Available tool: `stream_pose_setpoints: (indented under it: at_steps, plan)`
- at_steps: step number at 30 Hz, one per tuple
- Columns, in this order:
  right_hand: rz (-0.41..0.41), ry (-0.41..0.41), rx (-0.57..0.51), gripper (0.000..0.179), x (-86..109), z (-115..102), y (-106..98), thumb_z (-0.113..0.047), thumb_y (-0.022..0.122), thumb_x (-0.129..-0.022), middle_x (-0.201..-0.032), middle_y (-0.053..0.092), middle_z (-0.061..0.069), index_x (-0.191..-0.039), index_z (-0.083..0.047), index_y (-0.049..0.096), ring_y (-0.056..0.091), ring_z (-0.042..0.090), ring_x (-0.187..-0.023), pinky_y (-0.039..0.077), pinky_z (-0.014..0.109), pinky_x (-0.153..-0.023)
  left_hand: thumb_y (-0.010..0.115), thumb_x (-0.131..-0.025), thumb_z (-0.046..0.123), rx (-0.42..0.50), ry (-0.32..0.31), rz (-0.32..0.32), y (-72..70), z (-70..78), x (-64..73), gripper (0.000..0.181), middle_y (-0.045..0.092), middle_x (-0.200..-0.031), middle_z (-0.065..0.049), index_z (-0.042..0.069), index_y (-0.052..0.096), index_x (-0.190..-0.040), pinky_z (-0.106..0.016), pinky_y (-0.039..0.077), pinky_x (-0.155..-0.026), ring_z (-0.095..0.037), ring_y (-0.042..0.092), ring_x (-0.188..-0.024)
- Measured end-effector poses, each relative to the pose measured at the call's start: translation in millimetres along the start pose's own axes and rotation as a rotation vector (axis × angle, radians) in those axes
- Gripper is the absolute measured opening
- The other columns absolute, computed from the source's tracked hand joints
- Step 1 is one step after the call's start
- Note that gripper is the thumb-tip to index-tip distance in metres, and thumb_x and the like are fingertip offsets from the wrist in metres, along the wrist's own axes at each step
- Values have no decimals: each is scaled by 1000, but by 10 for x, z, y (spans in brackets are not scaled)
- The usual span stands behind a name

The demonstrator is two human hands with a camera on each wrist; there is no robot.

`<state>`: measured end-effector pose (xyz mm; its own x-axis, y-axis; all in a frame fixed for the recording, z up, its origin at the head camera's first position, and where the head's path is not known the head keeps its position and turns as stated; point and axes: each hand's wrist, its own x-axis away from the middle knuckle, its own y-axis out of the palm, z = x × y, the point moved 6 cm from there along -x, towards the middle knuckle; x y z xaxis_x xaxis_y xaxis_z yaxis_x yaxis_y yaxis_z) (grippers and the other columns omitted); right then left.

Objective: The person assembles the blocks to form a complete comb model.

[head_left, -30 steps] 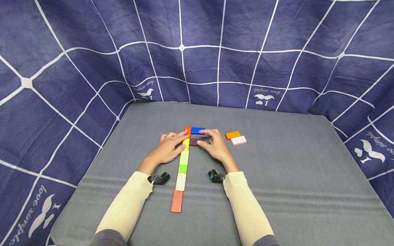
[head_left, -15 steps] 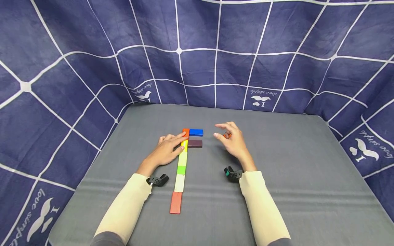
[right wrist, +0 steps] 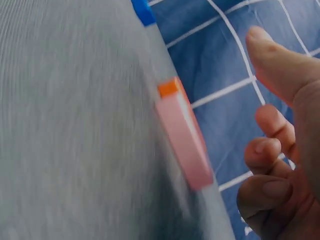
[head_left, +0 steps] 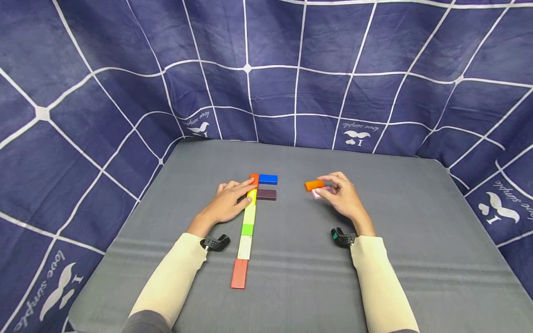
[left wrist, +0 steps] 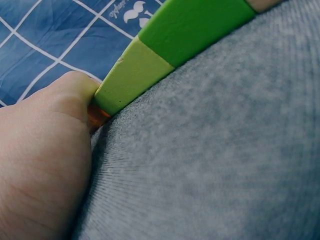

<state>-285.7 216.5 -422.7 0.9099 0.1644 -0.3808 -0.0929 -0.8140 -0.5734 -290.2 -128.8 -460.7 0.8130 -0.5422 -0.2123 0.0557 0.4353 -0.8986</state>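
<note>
My left hand [head_left: 224, 204] lies over the far end of a line of flat coloured blocks. Its outstretched fingers rest on the orange-red block [head_left: 254, 176], with the thumb at the yellow block [head_left: 251, 194]. My right hand [head_left: 345, 198] hovers at a pink-and-white block [head_left: 315, 194], its thumb and fingers spread apart and overlapping part of it in the head view. In the right wrist view, the pink side [right wrist: 184, 140] shows with a gap between it and the fingers. An orange block [head_left: 314, 186] lies against that block's far side.
A blue block [head_left: 268, 179] and a dark purple block [head_left: 266, 194] stick out rightward from the line. Nearer, the line runs through pale yellow-green [head_left: 249, 214], green [head_left: 247, 230], cream [head_left: 244, 247] and red [head_left: 239, 274] blocks. A blue gridded curtain [head_left: 275, 92] surrounds the grey table.
My right hand has left the blue and dark purple blocks and moved right to the pink-and-white and orange ones. My left hand has stayed on the line.
</note>
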Motion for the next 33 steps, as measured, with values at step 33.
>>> stream_pose_setpoints:
  at_steps: [33]
  plan:
    - [-165,170,15,37,166,450,-41,-17,84,-82,-102,54,8,-116,-16,72,44,11,-73,35,21,-68,47,-104,44,16,-2,-3,4,2,-4,49,34,-163,9,32,44,-152,-47,24,-98,-16,47,-128]
